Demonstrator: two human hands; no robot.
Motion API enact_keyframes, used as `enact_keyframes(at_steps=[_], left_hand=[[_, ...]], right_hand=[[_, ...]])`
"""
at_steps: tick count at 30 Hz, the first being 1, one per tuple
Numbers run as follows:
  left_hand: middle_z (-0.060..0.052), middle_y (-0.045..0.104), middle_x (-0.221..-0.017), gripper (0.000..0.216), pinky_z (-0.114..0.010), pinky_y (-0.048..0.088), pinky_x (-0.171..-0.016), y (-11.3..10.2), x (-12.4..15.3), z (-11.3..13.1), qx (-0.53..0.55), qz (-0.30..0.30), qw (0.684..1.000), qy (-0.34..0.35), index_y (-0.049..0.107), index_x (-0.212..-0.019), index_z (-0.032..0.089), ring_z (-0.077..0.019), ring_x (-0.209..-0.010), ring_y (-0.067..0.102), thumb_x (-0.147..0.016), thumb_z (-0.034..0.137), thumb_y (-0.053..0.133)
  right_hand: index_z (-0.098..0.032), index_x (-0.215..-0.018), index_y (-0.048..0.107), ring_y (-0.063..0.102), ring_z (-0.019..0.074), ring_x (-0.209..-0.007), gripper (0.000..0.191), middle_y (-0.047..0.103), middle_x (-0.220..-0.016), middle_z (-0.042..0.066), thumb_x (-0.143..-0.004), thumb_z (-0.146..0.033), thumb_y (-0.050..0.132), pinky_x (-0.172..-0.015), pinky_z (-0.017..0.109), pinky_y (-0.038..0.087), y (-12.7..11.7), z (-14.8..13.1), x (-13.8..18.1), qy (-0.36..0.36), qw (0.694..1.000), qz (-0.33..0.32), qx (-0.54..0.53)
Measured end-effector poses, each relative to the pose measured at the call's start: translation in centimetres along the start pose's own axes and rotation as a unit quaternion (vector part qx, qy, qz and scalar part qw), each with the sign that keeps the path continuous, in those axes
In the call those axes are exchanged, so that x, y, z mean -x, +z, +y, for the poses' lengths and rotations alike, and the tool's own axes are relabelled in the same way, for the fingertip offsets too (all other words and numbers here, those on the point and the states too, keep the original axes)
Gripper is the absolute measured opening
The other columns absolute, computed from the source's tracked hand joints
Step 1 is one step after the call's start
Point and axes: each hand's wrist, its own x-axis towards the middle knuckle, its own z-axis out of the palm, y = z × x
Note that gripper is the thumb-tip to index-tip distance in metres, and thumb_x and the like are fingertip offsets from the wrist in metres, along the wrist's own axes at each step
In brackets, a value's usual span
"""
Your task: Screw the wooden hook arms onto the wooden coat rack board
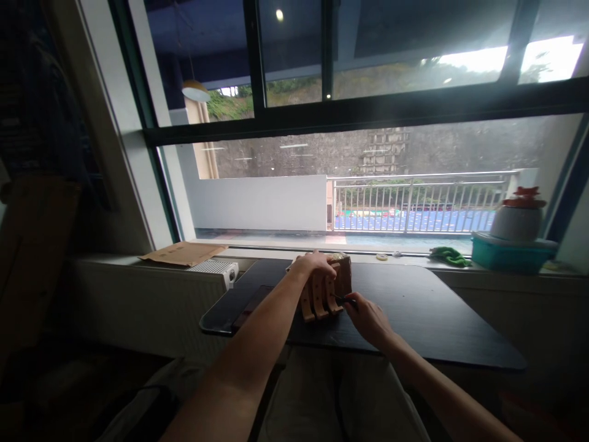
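A wooden piece with several curved slats (318, 296), dotted with small dark holes, stands tilted on the dark table. My left hand (317, 264) grips its upper edge, fingers bent over the top. In my right hand (365, 313) is a black-handled tool (348, 301), closed in the fingers and pointed left at the rightmost slat. Its tip meets the slat near a hole; the kind of tip is too small to make out. Right behind the slats sits a brownish, shiny-wrapped block (343, 276), partly covered by them and my left hand.
The dark tabletop (405, 307) extends right under a window. A flat dark brown item (252, 307) lies beside my left forearm. Along the sill are a brown paper envelope (184, 252), a green cloth (450, 256) and a teal box (510, 253) with a red-topped container (518, 218). A white radiator (151, 301) is left.
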Motion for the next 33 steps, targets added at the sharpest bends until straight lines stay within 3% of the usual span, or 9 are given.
enact_keyframes(at_steps=[6, 8, 12, 14, 19, 22, 26, 29, 33], left_hand=[[0.000, 0.045, -0.135, 0.080, -0.045, 0.045, -0.089, -0.4, 0.9, 0.4, -0.001, -0.030, 1.000, -0.008, 0.038, -0.132, 0.048, -0.0335, -0.116, 0.047, -0.057, 0.060, 0.065], [0.000, 0.043, -0.136, 0.082, -0.047, 0.044, -0.090, -0.6, 1.2, 0.6, -0.002, -0.034, 0.999, -0.010, 0.036, -0.134, 0.048, -0.0348, -0.118, 0.046, -0.058, 0.060, 0.064], [-0.001, 0.044, -0.136, 0.082, -0.044, 0.045, -0.089, -0.8, 1.5, 0.7, -0.002, -0.044, 0.999, -0.004, 0.035, -0.136, 0.045, -0.0350, -0.119, 0.045, -0.060, 0.059, 0.062], [0.000, 0.046, -0.134, 0.082, -0.043, 0.046, -0.089, -0.8, 1.3, 0.6, -0.003, -0.044, 0.999, -0.001, 0.036, -0.135, 0.046, -0.0344, -0.118, 0.046, -0.060, 0.060, 0.062], [0.000, 0.048, -0.132, 0.075, -0.047, 0.044, -0.090, -0.4, 0.7, 0.3, -0.008, -0.035, 0.999, 0.006, 0.042, -0.130, 0.046, -0.0344, -0.114, 0.049, -0.059, 0.060, 0.063], [-0.001, 0.047, -0.133, 0.075, -0.049, 0.043, -0.090, -0.2, 0.4, 0.1, -0.006, -0.031, 0.999, 0.008, 0.044, -0.129, 0.045, -0.0365, -0.115, 0.048, -0.058, 0.061, 0.062], [-0.001, 0.046, -0.134, 0.077, -0.045, 0.045, -0.088, -0.2, 0.4, 0.1, 0.002, -0.030, 1.000, 0.007, 0.044, -0.129, 0.045, -0.0354, -0.116, 0.048, -0.057, 0.061, 0.063], [0.000, 0.047, -0.133, 0.075, -0.043, 0.047, -0.086, -0.3, 0.5, 0.1, 0.006, -0.033, 0.999, 0.011, 0.044, -0.129, 0.045, -0.0336, -0.112, 0.051, -0.057, 0.060, 0.063], [0.000, 0.049, -0.130, 0.074, -0.040, 0.047, -0.086, -0.4, 0.4, 0.1, 0.004, -0.034, 0.999, 0.016, 0.046, -0.128, 0.044, -0.0320, -0.110, 0.053, -0.057, 0.059, 0.064]], right_hand=[[-0.020, -0.106, 0.059, 0.062, 0.0184, -0.083, 0.028, 0.066, -0.099, 0.007, -0.090, -0.015, 0.037, -0.062, 0.026, 0.037, -0.5, 0.0, -0.2, -0.146, 0.982, 0.006, 0.120], [-0.020, -0.105, 0.060, 0.062, 0.0188, -0.083, 0.025, 0.066, -0.100, 0.007, -0.091, -0.019, 0.039, -0.063, 0.027, 0.038, -0.2, 0.0, -0.3, -0.123, 0.988, 0.010, 0.091], [-0.020, -0.105, 0.060, 0.064, 0.0217, -0.085, 0.028, 0.069, -0.096, 0.007, -0.091, -0.034, 0.040, -0.067, 0.028, 0.041, 0.7, 0.2, -0.3, 0.013, 0.999, 0.013, -0.030], [-0.018, -0.105, 0.061, 0.064, 0.0210, -0.086, 0.032, 0.070, -0.093, 0.007, -0.092, -0.036, 0.037, -0.068, 0.028, 0.043, 1.1, 0.4, -0.2, 0.040, 0.998, 0.010, -0.052], [-0.020, -0.109, 0.059, 0.065, 0.0201, -0.084, 0.030, 0.070, -0.095, 0.005, -0.090, -0.034, 0.041, -0.066, 0.027, 0.043, 0.6, 0.7, -0.1, 0.025, 0.998, -0.003, -0.051], [-0.024, -0.117, 0.055, 0.065, 0.0202, -0.080, 0.032, 0.069, -0.099, 0.005, -0.087, -0.023, 0.044, -0.061, 0.028, 0.040, -0.4, 0.6, -0.2, -0.047, 0.999, -0.011, 0.019], [-0.022, -0.112, 0.058, 0.064, 0.0190, -0.076, 0.030, 0.068, -0.098, 0.007, -0.090, -0.018, 0.038, -0.059, 0.027, 0.038, -0.8, 0.0, -0.3, -0.125, 0.988, -0.013, 0.093], [-0.021, -0.112, 0.057, 0.064, 0.0193, -0.081, 0.028, 0.068, -0.101, 0.007, -0.092, -0.024, 0.037, -0.063, 0.027, 0.040, 0.1, -0.1, 0.0, -0.092, 0.993, 0.002, 0.068], [-0.019, -0.110, 0.057, 0.065, 0.0193, -0.085, 0.033, 0.070, -0.095, 0.006, -0.094, -0.036, 0.034, -0.067, 0.027, 0.044, 1.5, 0.7, 0.3, 0.012, 0.999, 0.014, -0.034]])
